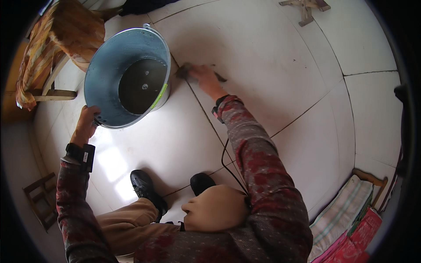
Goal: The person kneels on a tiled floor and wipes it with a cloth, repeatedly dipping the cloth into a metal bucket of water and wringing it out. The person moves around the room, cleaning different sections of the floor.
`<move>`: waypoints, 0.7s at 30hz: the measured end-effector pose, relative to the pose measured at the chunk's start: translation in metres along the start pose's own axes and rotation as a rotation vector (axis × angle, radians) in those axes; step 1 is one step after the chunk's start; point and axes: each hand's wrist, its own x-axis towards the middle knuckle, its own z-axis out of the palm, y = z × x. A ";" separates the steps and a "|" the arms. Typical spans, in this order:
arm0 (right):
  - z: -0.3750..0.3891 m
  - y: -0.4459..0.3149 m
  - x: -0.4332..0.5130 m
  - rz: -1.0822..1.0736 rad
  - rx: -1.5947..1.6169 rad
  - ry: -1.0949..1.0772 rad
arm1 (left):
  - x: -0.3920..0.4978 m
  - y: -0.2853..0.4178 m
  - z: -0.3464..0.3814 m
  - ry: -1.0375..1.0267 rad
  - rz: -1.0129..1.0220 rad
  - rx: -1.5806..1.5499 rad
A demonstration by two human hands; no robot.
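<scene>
My left hand (86, 119) grips the near left rim of a metal bucket (108, 62). Murky dark water (139, 93) with a few bubbles covers the bucket's bottom. The bucket leans in view; whether its base touches the floor, I cannot tell. To the right of the bucket, my right hand (206, 79) is blurred, low over the white floor tiles (256, 72). Its fingers are around a dark, rag-like thing (183, 71), too blurred to name surely. A dark piece (220, 77) shows beside the knuckles, partly hidden by the hand.
A wooden chair (56, 95) draped with an orange patterned cloth (62, 36) stands at the upper left. Wooden legs (306, 13) rest at the top right. A cushioned wooden seat (342, 210) is at lower right. A black cable (225, 161) hangs by my right arm. My shoes (144, 187) are below.
</scene>
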 end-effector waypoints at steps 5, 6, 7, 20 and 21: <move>-0.063 -0.022 -0.040 0.050 0.044 0.076 | 0.003 0.000 0.000 -0.065 -0.046 0.011; -0.073 -0.035 -0.071 0.034 0.058 -0.011 | 0.003 0.000 0.002 -0.060 -0.055 -0.001; -0.079 -0.050 -0.106 0.023 0.057 -0.124 | 0.002 0.000 0.003 -0.052 -0.067 -0.010; -0.064 0.033 -0.014 0.383 -0.024 0.113 | -0.001 -0.008 0.007 -0.136 0.077 -0.087; -0.086 0.031 0.011 0.356 0.022 0.164 | -0.002 -0.009 0.008 -0.188 0.088 -0.102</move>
